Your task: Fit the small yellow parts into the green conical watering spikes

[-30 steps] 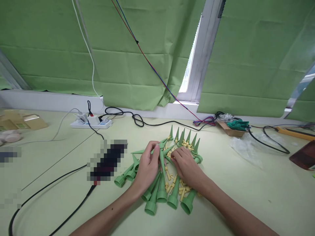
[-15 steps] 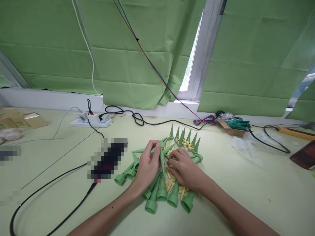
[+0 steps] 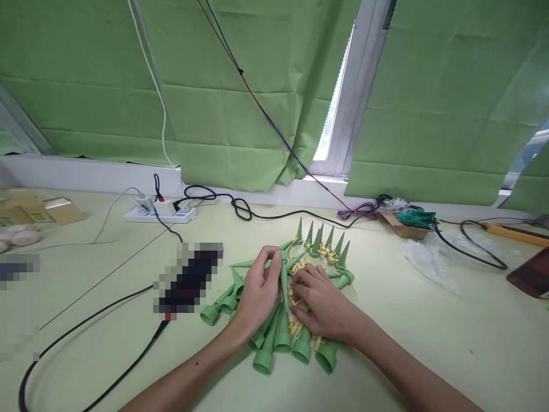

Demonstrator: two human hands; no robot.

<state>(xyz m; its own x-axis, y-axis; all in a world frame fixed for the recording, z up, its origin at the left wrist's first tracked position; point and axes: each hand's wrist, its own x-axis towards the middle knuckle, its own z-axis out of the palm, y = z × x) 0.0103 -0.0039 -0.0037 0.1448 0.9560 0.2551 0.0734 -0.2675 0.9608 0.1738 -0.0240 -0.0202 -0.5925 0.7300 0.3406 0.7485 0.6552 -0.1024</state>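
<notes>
Fingers (image 3: 302, 279) of the right hand (image 3: 323, 303) have just drawn back from beside the green spike (image 3: 284, 286) and come down among the loose yellow pieces (image 3: 295, 327), so the handwork there seems to have shifted to these. They curl slightly apart; whether they pinch a piece, I cannot tell. The left hand (image 3: 260, 280) stays clamped on the spike, its point towards the near edge of the worktop (image 3: 386, 355). Upright green cones (image 3: 317, 243) stand farther back. Along the far edge lie a power strip (image 3: 184, 216) and black cable (image 3: 274, 217), below green curtains (image 3: 240, 131).
</notes>
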